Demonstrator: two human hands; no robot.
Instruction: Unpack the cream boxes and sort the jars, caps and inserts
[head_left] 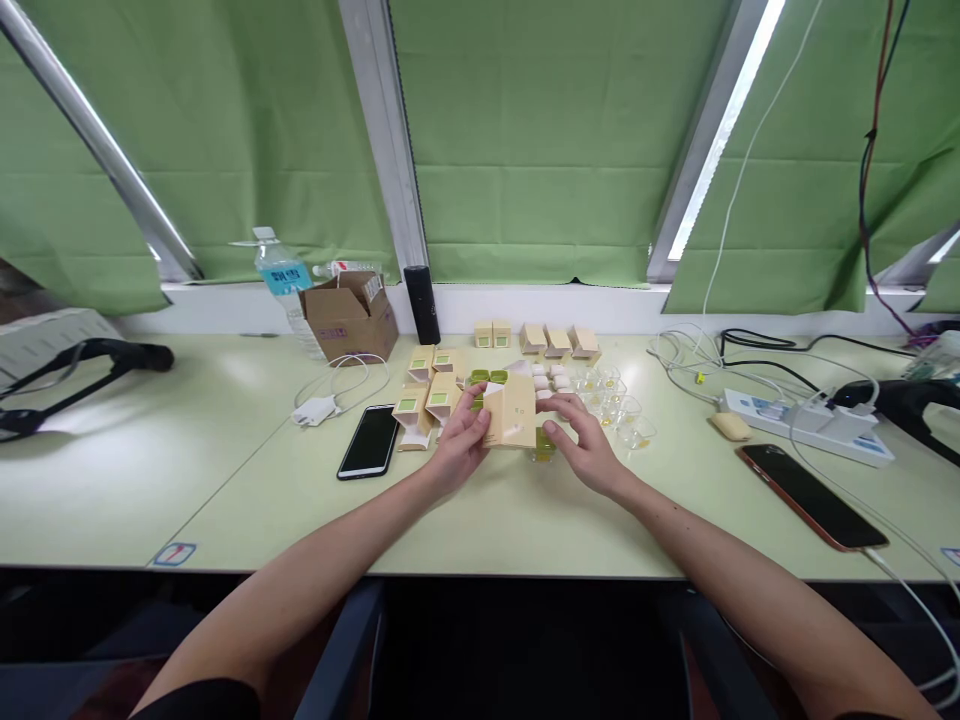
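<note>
A cream cardboard box piece (pixel 511 415), which looks flat, is held up over the table in my left hand (pixel 463 438), thumb in front and fingers behind. My right hand (pixel 583 440) is at the card's right edge with thumb and fingers apart; whether a fingertip touches it I cannot tell. Partly hidden beneath is a small green-yellow jar (pixel 544 446). Behind the card stand several green pieces (pixel 480 377) and small white pieces (pixel 556 371). Several clear glass-like cups (pixel 611 400) stand to the right. Small cream boxes (pixel 442 395) with open flaps are at the left.
More small cream boxes (pixel 556 342) stand at the back. Left are a black phone (pixel 368 442), a white charger (pixel 315 410), a brown carton (pixel 351 318), a water bottle (pixel 289 290) and a black cylinder (pixel 422 305). Right are a power strip (pixel 806 425) and a second phone (pixel 812 496) with cables.
</note>
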